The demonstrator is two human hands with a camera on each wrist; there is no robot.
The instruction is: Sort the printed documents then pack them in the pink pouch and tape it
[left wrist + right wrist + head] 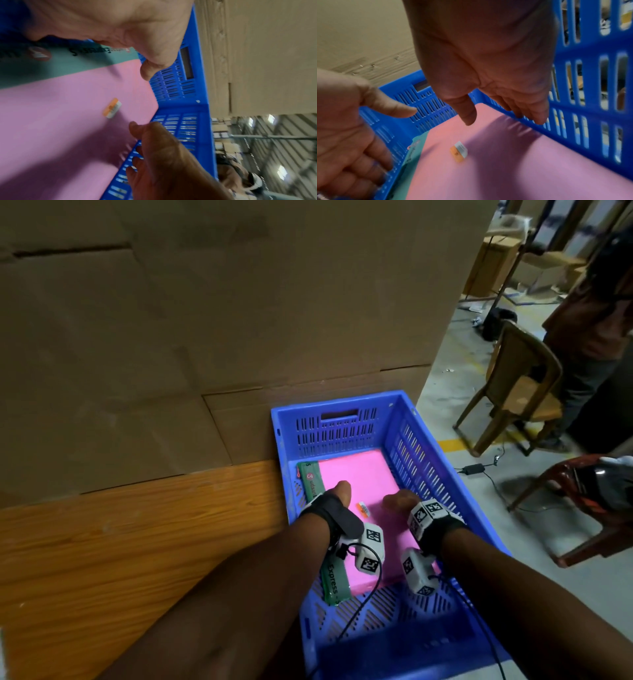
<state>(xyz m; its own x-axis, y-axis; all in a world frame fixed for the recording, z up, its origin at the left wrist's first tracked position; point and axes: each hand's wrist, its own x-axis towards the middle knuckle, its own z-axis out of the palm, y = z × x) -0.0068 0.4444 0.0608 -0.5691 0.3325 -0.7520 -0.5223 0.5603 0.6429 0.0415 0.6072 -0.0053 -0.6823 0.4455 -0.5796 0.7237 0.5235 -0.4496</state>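
The pink pouch (363,474) lies flat on the floor of a blue slotted crate (342,436), its green printed strip (311,481) along the left side. A small orange and white piece (362,507) rests on top of the pouch. My left hand (337,493) hovers over the pouch's left part, fingers loosely bent and holding nothing. My right hand (400,499) hangs over the right part beside the crate wall, fingers relaxed and pointing down. In the right wrist view the right hand (501,117) is just above the pouch (505,169), apart from the small piece (458,151). No printed documents show.
The crate sits at the right end of a wooden table (120,559), against a cardboard wall (205,320). Right of it are a grey floor, a wooden chair (520,392), a red plastic chair (589,508), a power adapter with cable (472,469) and a standing person (596,320).
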